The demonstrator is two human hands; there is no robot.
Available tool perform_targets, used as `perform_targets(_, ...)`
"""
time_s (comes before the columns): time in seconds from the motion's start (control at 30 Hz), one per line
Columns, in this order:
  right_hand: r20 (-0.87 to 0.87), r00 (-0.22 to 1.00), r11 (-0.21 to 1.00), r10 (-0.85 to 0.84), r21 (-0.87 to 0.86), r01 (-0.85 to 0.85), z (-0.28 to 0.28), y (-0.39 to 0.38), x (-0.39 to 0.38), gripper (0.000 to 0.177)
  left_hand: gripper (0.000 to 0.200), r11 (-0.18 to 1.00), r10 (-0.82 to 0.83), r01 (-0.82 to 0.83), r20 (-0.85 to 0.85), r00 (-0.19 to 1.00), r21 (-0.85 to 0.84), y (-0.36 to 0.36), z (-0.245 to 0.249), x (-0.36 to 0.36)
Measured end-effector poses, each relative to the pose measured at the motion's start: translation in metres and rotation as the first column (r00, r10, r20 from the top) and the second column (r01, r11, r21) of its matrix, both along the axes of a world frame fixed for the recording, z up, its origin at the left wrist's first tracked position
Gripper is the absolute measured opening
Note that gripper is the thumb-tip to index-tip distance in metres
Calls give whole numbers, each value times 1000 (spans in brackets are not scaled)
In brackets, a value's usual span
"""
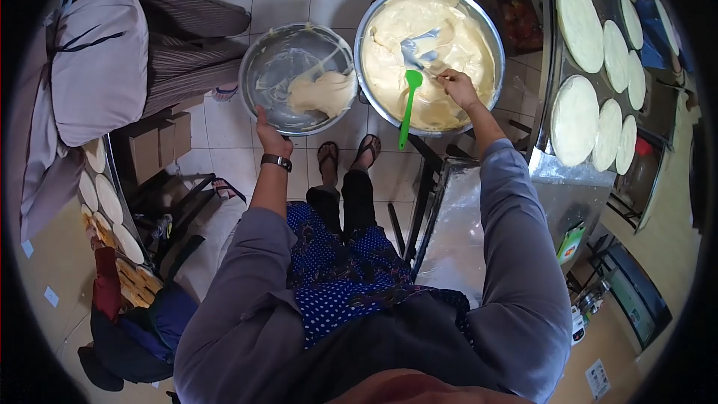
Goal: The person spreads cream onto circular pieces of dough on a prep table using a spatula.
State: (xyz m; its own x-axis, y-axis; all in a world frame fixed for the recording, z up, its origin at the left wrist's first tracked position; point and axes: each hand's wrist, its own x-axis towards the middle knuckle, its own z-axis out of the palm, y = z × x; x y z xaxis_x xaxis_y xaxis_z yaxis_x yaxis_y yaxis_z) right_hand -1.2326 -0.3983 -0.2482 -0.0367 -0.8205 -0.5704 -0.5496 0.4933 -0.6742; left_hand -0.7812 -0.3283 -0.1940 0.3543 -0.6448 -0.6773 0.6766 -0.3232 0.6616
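Observation:
A metal bowl (262,116) with a mound of pale batter (321,94) on its right side is held at its lower left rim by my left hand (271,133). To its right stands a larger metal bowl (493,37), full of creamy yellow batter (404,19). Over that bowl my right hand (456,87) is closed in a pinch; what it holds is too small to make out. A green spatula (407,108) lies just left of this hand, its head in the batter and its handle across the near rim.
Pale round discs (574,120) cover a rack (550,166) at the right. A person (97,67) stands at the left, near cardboard boxes (146,151). Another person (134,329) is at the lower left beside more discs. A metal surface (456,217) adjoins my right arm.

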Motion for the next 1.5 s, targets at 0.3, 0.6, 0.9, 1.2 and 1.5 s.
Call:
perform_targets(0.3, 379, 890, 942, -251, 308, 135, 18, -7, 31, 12, 72, 997, -76, 76, -12, 997, -7, -1, -5, -5)
perform_targets(0.6, 505, 813, 946, -288, 282, 160, 60, -4, 8, 15, 71, 995, -12, 26, 148, 989, -96, -20, 42, 15)
perform_targets(0.9, 316, 944, 932, 94, -361, 28, 180, 29, 53, 17, 64, 964, -132, 141, 55, 990, -226, -55, 79, -58)
perform_targets(1.2, -625, 732, 573, 270, -507, -644, 234, 89, 58, 52, 62, 985, -110, 93, -111, 988, -148, -71, 86, -103)
perform_targets(1.5, -590, 798, 826, 121, -386, -411, 196, 66, -2, 18, 63, 997, -17, 12, -63, 998, -80, -29, 50, -14)
